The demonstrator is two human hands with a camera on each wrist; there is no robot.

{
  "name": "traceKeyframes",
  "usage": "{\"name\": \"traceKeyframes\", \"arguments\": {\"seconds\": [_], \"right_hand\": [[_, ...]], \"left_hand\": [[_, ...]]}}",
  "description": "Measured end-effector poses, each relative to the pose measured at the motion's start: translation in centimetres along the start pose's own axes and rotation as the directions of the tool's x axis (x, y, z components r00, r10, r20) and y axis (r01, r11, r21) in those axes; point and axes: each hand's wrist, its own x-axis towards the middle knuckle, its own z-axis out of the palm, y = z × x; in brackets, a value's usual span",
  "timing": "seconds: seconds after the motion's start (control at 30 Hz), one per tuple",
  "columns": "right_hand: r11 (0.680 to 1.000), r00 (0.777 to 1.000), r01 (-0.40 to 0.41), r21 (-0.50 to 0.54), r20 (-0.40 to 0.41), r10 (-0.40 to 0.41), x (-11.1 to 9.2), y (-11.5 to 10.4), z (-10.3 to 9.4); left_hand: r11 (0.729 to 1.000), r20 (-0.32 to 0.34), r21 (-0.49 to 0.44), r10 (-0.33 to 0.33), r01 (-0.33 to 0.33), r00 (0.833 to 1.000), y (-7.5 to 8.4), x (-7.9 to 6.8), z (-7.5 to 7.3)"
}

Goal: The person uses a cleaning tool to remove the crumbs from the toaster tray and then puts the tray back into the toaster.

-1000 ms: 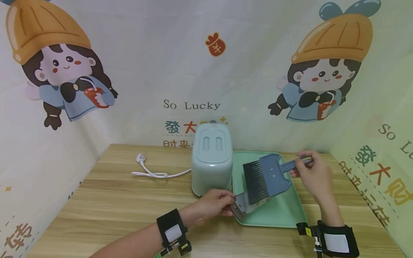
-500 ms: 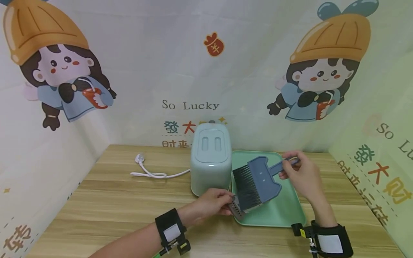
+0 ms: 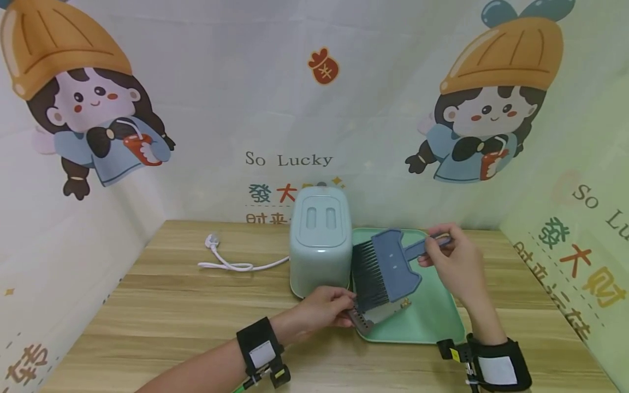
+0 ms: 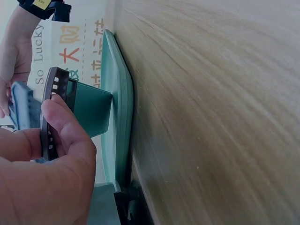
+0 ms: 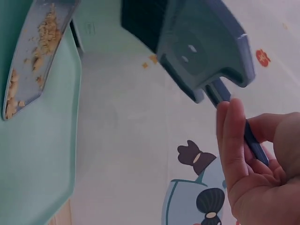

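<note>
Left hand [image 3: 324,308]: thumb and fingers pinch the dark, slotted end of the crumb tray [image 3: 383,314].
Crumb tray: slants over the near left part of the green tray [image 3: 434,325].
Crumbs [image 5: 48,30]: pale, scattered on the crumb tray, mostly toward the end away from the left hand.
Right hand [image 3: 457,267]: fingers and thumb grip the handle of the blue brush [image 3: 393,267].
Blue brush: above the crumb tray, black bristles pointing left; whether they touch it, I cannot tell.
Toaster [image 3: 319,273]: pale green, just left of the green tray.
Cord [image 3: 243,266]: white, running left from the toaster along the wooden counter [image 3: 196,327].
</note>
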Motion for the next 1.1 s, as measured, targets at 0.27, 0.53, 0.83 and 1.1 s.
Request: {"name": "traceKeyframes", "arguments": {"seconds": [0.27,0.53,0.83,1.1], "right_hand": [[0.996,0.997,-0.018,-0.092,0.076,0.025,0.1,1.9,-1.0],[0.994,0.999,-0.044,-0.102,-0.019,0.042,0.1,2.7,-3.0],[0.997,0.998,-0.066,0.046,0.022,0.065,0.3,1.7,-1.1],[0.985,0.997,-0.072,-0.156,-0.045,0.066,0.1,3.1,-0.4]], "left_hand": [[1.000,0.004,-0.006,-0.010,0.010,1.000,-0.2,0.1,-0.3],[0.999,-0.005,0.048,-0.008,0.009,1.000,-0.1,0.0,-0.7],[0.996,-0.027,0.090,0.019,-0.017,0.999,0.2,0.0,-0.2],[0.990,0.001,0.133,0.036,-0.036,0.999,0.1,0.0,-0.3]]}}
